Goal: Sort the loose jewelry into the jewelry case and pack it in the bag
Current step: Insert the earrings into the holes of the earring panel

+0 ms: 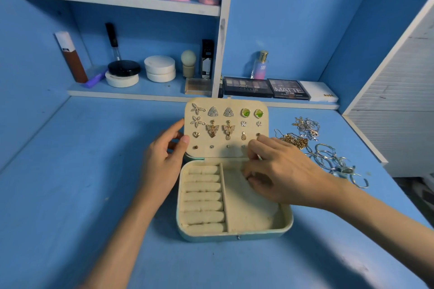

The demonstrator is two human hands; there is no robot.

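At the centre of the frame the mint-green jewelry case [234, 237] lies open on the blue surface [82, 171], its cream earring panel [225, 102] standing up and nearly full of studs and drops. The left hand [164, 159] pinches the panel's left edge, thumb in front and fingers behind. The right hand [281, 171] has its fingertips bunched at the panel's lower right corner. I cannot tell whether they hold an earring or only press there.

Pushing a post in hard could tip the panel backward if the left hand slackens, which would likely shake loose the pieces already pinned. A tiny stud or backing dropped here would probably fall into the open right compartment [246, 213] or roll away.

To the right, the tangled gold chains [294, 141] and silver bangles [333, 162] lie near the surface's edge, so a careless sweep might knock them off. No bag is in view.
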